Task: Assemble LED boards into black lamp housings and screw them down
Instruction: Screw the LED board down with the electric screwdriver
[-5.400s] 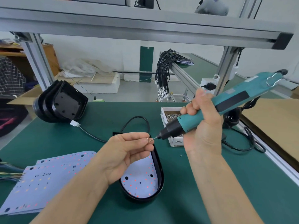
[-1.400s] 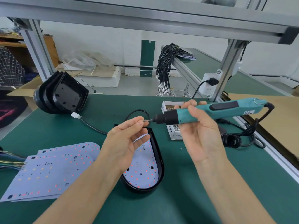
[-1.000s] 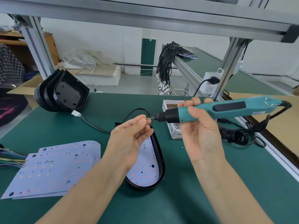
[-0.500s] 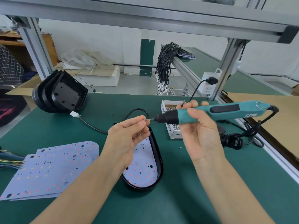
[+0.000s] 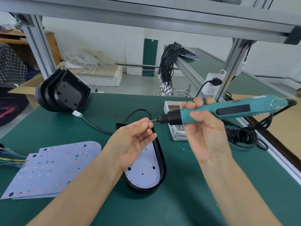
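Above the middle of the bench, the left hand [image 5: 135, 141] is turned palm up and pinches a small screw [image 5: 147, 121] between thumb and fingertips, the other fingers loosely bent. The right hand [image 5: 202, 128] is wrapped firmly around a teal electric screwdriver [image 5: 228, 110], which lies almost level, and its thin bit touches the screw or is just beside it. I judge that the step in hand is to seat the screw on the bit before driving it.

To do this well, the screw head should sit straight on the tip, in line with the bit, and the pinch should open only when the screw hangs by itself. After that, the tool should be tilted upright over a hole of the board, because a slanted screw can go in crooked.

Directly under the left hand lies the black lamp housing [image 5: 161, 162], with the white LED board [image 5: 143, 173] already inside it; its black cable [image 5: 97, 126] runs toward the far left. A small box of screws [image 5: 175, 129] stands just behind the right hand. Spare boards [image 5: 53, 167] lie at the near left edge, and empty housings [image 5: 63, 92] are stacked at the far left corner.
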